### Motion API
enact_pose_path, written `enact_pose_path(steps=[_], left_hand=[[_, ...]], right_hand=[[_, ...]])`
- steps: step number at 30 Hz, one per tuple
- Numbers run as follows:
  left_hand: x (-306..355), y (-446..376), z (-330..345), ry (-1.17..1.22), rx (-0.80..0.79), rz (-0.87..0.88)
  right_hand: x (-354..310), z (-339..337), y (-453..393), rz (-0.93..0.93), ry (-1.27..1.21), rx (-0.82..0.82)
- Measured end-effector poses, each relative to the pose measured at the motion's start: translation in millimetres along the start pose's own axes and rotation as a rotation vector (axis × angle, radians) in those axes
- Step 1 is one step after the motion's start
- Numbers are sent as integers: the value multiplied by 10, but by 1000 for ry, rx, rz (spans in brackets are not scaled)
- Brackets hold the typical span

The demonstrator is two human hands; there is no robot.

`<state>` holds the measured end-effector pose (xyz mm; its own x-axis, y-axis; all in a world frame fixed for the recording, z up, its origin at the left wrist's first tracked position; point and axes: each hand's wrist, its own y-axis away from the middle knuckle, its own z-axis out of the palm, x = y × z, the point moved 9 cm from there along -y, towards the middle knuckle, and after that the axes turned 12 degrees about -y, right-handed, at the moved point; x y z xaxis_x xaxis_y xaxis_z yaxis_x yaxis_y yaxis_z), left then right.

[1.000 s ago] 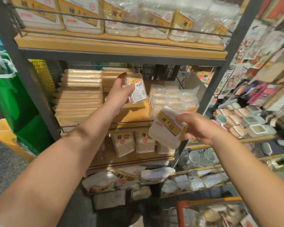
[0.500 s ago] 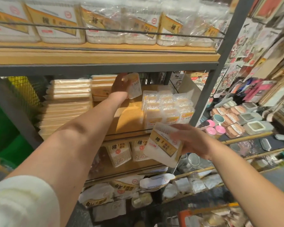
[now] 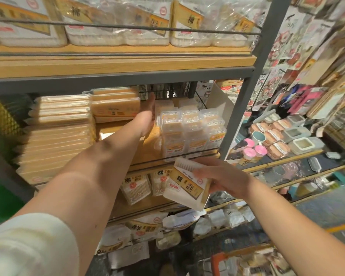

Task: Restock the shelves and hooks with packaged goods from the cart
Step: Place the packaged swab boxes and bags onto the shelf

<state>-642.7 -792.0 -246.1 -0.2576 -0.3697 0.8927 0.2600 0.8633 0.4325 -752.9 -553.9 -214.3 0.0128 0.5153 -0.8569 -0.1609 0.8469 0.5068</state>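
Your left hand (image 3: 147, 113) reached deep into the middle wooden shelf (image 3: 147, 146), fingers straight and flat, between the stack of tan flat packs (image 3: 116, 105) and the clear plastic swab boxes (image 3: 191, 132); probably squaring the row or clearing a slot, nothing gripped. Your right hand (image 3: 223, 176) pinched one white cotton-swab pack w/ gold label (image 3: 187, 186) in front of the shelf below, tilted, prob. staged as next to go in. Count: 1 pack in hand; approx. 3 tan packs in the stack by your fingers; swab boxes roughly 3 across, depth unclear. The orange-rimmed cart (image 3: 237, 259) sat lower right w/ more stock.
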Motion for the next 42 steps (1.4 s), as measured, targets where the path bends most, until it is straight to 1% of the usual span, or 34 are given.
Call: enact_pose_path(steps=[3,5,6,8,10,12,15,16,18,20,21,24,27,31,33,37,39,40,42], left_hand=[[135,411,175,-19,-28,19],[125,522,289,-45,-83,25],[137,539,286,-37,-82,52],[138,514,187,72,-8,122],[72,495,105,221,72,135],[-86,585,72,308,162,82],[-311,824,119,437,229,-32],[-352,860,142,462,232,-70],[-345,916,248,507,189,-130],[-312,943,397,491,97,-173],[-267,992,436,464,81,-169],[-281,1005,376,388,139,-135],[-197,1170,273,312,146,-29],[306,1714,-72,-111,210,334],[501,1977,-181,-228,146,461],[827,2398,-253,-367,-62,567],[1043,2627,-270,-397,-133,613],[1149,2720,-301,-396,-146,625],[1366,2861,-422,-405,-113,656]], right_hand=[[13,11,6,8,13,-5],[32,0,23,8,17,-1],[44,-22,32,5,15,9],[57,-70,60,-1,5,25],[63,-107,86,0,-5,28],[49,-130,100,-2,-5,25],[-4,-159,113,-18,-10,30],[-24,-185,120,-25,-10,41],[-63,-234,144,-33,-23,56],[-82,-306,173,-34,-44,90],[-94,-348,191,-38,-46,111],[-136,-410,237,-49,-5,119],[-280,-430,305,-72,45,121],[-714,-344,402,-157,66,121],[-970,-230,448,-214,104,96],[-1522,37,535,-342,167,69],[-1826,212,602,-415,200,43],[-1974,307,652,-448,213,28],[-2253,478,757,-517,223,2]])
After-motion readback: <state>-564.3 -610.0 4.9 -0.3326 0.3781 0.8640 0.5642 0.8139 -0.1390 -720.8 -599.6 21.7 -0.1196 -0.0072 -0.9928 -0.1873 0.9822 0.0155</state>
